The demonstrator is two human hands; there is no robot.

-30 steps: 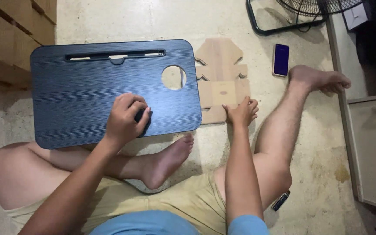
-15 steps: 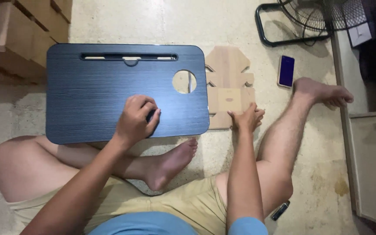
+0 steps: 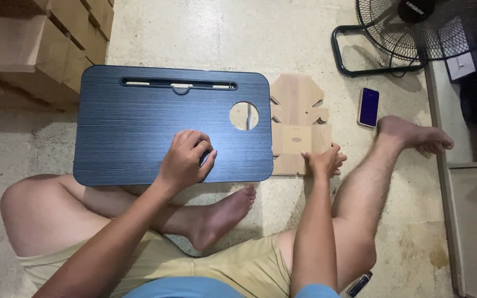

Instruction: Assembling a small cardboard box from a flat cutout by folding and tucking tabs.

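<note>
While the person sat on the floor (image 3: 205,33) with legs spread, the left hand (image 3: 186,160) rested on the dark blue lap tray (image 3: 139,127), curled down over a small dark thing (image 3: 206,157) that showed only as a sliver between the fingers; what that thing was could not be told, nor how firmly it was held. Beyond that hand, along the tray's far edge, ran a long narrow slot (image 3: 178,84); to the right of the hand a round hole (image 3: 244,116) was cut through the tray, with pale cardboard showing through it.

The right hand (image 3: 322,161) lay well apart from the left, just past the tray's right edge; its fingers were bent over the near edge of a flat die-cut cardboard sheet (image 3: 296,110), touching it, closed loosely rather than spread; the sheet lay flat on the floor, its left part tucked under the tray.

Farther right of that hand a dark blue phone (image 3: 369,107) lay on the floor, near the person's right foot (image 3: 415,135); beyond the phone stood a black floor fan (image 3: 415,33). Between the two hands and nearer the body, the left foot (image 3: 222,215) rested sole up; far to the left of the left hand, cardboard boxes (image 3: 34,49) were stacked.
</note>
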